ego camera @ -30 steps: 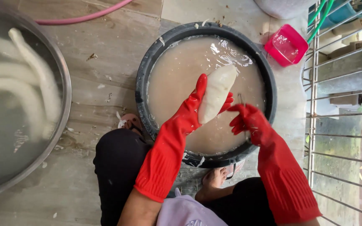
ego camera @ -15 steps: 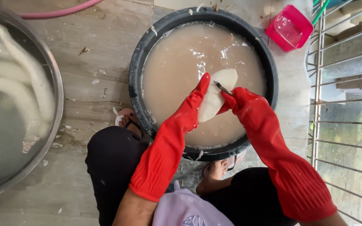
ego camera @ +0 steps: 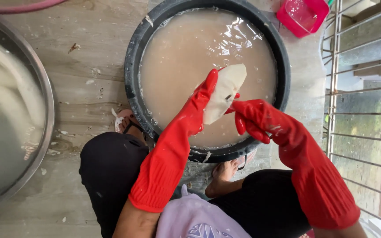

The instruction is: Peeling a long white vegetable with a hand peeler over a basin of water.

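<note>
My left hand (ego camera: 201,103), in a long red rubber glove, grips a peeled white root (ego camera: 228,83) and holds it tilted just above the murky brown water in a black round basin (ego camera: 133,75). My right hand (ego camera: 252,119), gloved the same way, is closed in a fist against the root's lower right side. It seems to hold a small knife; only a dark tip (ego camera: 229,96) shows against the white flesh. I squat with my knees on both sides of the basin's near rim.
A large steel basin (ego camera: 45,92) on the left holds several long white peeled roots (ego camera: 18,101) in water. A pink plastic container (ego camera: 303,13) sits at the top right beside a metal grille (ego camera: 336,88). A pink hose (ego camera: 23,6) crosses the wooden floor's far edge.
My right hand has come from beside the root to press against it. The root has sunk lower and tilted, with less of its length showing.
</note>
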